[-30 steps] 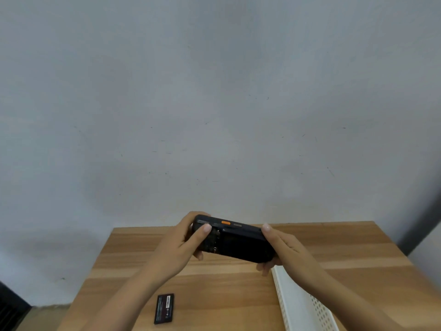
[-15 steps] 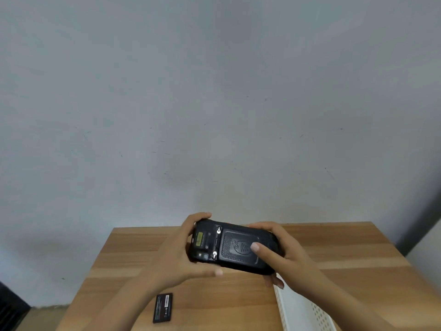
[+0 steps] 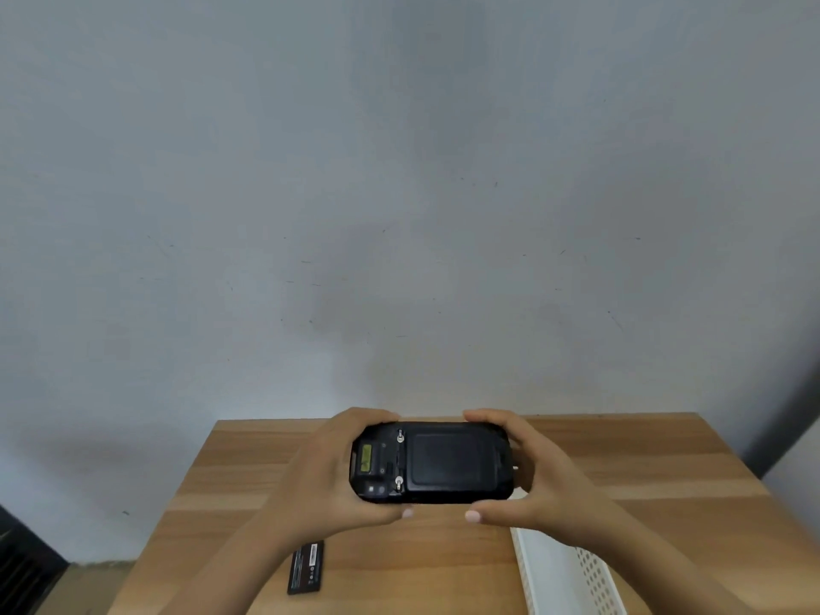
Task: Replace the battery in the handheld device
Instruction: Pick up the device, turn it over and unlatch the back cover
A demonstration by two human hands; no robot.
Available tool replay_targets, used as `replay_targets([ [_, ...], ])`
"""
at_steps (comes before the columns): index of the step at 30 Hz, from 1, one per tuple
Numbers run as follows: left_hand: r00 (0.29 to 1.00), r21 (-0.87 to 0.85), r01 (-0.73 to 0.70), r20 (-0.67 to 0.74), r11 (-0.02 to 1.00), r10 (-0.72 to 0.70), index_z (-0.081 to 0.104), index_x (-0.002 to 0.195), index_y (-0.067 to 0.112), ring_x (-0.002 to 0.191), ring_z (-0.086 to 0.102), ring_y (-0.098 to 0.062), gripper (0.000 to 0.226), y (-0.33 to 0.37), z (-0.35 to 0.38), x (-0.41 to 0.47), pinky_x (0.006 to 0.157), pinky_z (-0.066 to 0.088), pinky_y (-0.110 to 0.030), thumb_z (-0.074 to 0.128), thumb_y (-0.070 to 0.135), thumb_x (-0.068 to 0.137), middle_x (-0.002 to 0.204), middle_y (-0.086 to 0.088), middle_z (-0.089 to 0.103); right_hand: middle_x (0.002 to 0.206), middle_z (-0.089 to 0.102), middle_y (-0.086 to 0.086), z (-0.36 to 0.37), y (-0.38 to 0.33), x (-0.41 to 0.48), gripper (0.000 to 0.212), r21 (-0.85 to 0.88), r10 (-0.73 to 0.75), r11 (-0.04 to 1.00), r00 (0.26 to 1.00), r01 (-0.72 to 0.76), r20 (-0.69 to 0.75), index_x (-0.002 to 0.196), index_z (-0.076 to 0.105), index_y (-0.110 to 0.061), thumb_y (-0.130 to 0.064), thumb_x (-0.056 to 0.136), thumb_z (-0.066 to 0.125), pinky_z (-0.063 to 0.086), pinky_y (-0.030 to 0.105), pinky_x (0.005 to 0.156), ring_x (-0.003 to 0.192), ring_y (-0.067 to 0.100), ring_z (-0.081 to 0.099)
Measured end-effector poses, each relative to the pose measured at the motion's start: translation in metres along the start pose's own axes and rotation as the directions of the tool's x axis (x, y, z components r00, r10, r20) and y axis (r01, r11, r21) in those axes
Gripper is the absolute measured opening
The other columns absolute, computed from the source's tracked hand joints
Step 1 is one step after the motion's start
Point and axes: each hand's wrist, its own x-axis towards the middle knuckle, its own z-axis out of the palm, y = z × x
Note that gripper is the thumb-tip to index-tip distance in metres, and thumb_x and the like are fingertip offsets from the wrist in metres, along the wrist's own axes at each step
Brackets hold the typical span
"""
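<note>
I hold a black handheld device (image 3: 432, 462) level above the wooden table (image 3: 643, 463), its back side facing me. The back cover sits on it, with two small metal latches and a yellowish label at its left end. My left hand (image 3: 319, 477) grips the left end, thumb under the near edge. My right hand (image 3: 537, 477) grips the right end, fingers over the far edge and thumb along the near edge. A flat black battery (image 3: 306, 566) lies on the table below my left forearm, untouched.
A white perforated tray (image 3: 572, 574) stands at the near right of the table, partly under my right forearm. A plain grey wall rises just behind the table. The table's left edge drops to the floor.
The device has turned from edge-on to its back facing me flat. My right hand moved off the back cover to grip the right end.
</note>
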Motion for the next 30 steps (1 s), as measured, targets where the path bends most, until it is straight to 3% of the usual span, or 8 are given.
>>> replay_targets([
  [3,1.0,0.013,-0.003,0.013,1.0,0.003,0.048,0.116,0.052,0.103,0.059,0.005,0.083,0.0,-0.001,0.0,0.086,0.049,-0.015,0.09,0.055,0.045,0.116,0.028,0.056,0.122,0.065,-0.012,-0.006,-0.003,0.001,0.076,-0.092,-0.086,0.992,0.996,0.085,-0.004,0.128,0.057,-0.027,-0.022,0.061,0.094,0.054,0.027,0.096,0.117,0.012,0.063],
  [9,1.0,0.04,-0.024,0.001,0.999,0.024,0.05,0.117,0.045,0.101,0.061,0.003,0.084,0.002,-0.001,0.0,0.085,0.051,-0.022,0.09,0.056,0.044,0.113,0.026,0.058,0.121,0.065,-0.015,-0.01,-0.002,0.002,0.07,-0.321,-0.226,0.924,0.974,0.211,-0.012,0.127,0.057,-0.031,-0.035,0.064,0.089,0.052,0.03,0.096,0.116,0.009,0.061],
  [13,1.0,0.07,-0.027,0.012,0.997,0.026,0.047,0.116,0.045,0.099,0.058,0.007,0.084,0.005,-0.001,-0.001,0.082,0.049,-0.016,0.088,0.057,0.043,0.114,0.028,0.054,0.137,0.047,-0.025,-0.002,-0.001,0.001,0.073,-0.517,-0.321,0.79,0.941,0.33,0.11,0.136,0.048,-0.037,-0.046,0.07,0.08,0.041,0.018,0.105,0.13,0.001,0.046],
  [16,0.998,0.073,-0.042,0.04,0.996,0.04,0.05,0.118,0.042,0.098,0.059,0.007,0.083,0.008,0.003,-0.001,0.081,0.05,-0.017,0.09,0.055,0.045,0.107,0.028,0.06,0.139,0.044,-0.024,0.008,-0.006,0.006,0.077,-0.628,-0.362,0.672,0.914,0.392,0.184,0.139,0.044,-0.042,-0.056,0.07,0.074,0.033,0.013,0.106,0.129,-0.005,0.041],
  [19,0.998,0.071,-0.053,0.041,0.996,0.05,0.054,0.119,0.039,0.098,0.06,0.005,0.083,0.009,0.005,-0.001,0.08,0.052,-0.02,0.091,0.052,0.046,0.106,0.026,0.062,0.136,0.049,-0.016,0.011,-0.012,0.014,0.078,-0.66,-0.367,0.617,0.898,0.43,0.242,0.14,0.046,-0.039,-0.055,0.068,0.073,0.035,0.014,0.103,0.122,-0.003,0.046],
  [24,0.998,0.055,-0.046,0.036,0.997,0.044,0.055,0.119,0.036,0.097,0.06,0.005,0.083,0.009,0.004,-0.001,0.08,0.051,-0.019,0.091,0.051,0.046,0.106,0.025,0.063,0.13,0.052,-0.009,0.009,-0.017,0.019,0.077,-0.632,-0.373,0.624,0.886,0.459,0.276,0.138,0.048,-0.039,-0.049,0.067,0.074,0.046,0.025,0.098,0.114,0.001,0.052],
  [30,0.997,0.051,-0.051,0.058,0.997,0.048,0.055,0.121,0.036,0.1,0.06,0.005,0.082,0.009,0.002,-0.001,0.082,0.05,-0.018,0.09,0.053,0.049,0.108,0.024,0.063,0.126,0.05,-0.006,0.011,-0.017,0.026,0.076,-0.626,-0.358,0.617,0.879,0.476,0.315,0.139,0.049,-0.038,-0.044,0.067,0.073,0.048,0.025,0.094,0.107,0.007,0.055],
])
